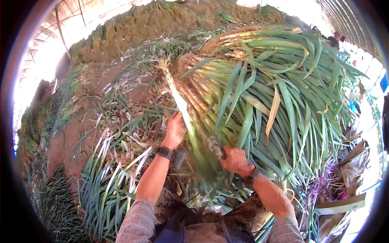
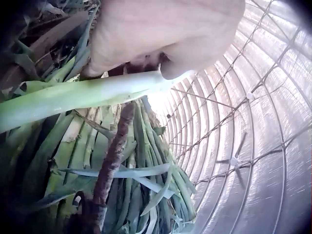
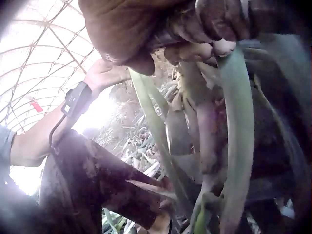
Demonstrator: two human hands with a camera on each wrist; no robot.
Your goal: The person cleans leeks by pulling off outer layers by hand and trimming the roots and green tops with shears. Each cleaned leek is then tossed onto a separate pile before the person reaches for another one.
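Sleeves [image 1: 137, 220] of grey cloth and patterned trousers [image 1: 168, 200] lie nearest. Just beyond, the right hand [image 1: 237, 161] is closed, fingers curled round a dark, rough object [image 1: 218, 150], too blurred to identify. Loose leeks [image 1: 105, 190] cover the ground's near left part; purple strands [image 1: 322, 178] lie near its right edge. Slightly farther, the left hand [image 1: 175, 129] is closed round one leek [image 1: 180, 103], just left of the big leek pile [image 1: 283, 109]. That leek slants, roots pointing away, leaves toward the person. The pile fills the ground's right side, roots mostly leftward. Brown-and-green heaps [image 1: 133, 34] stand along the far edge.
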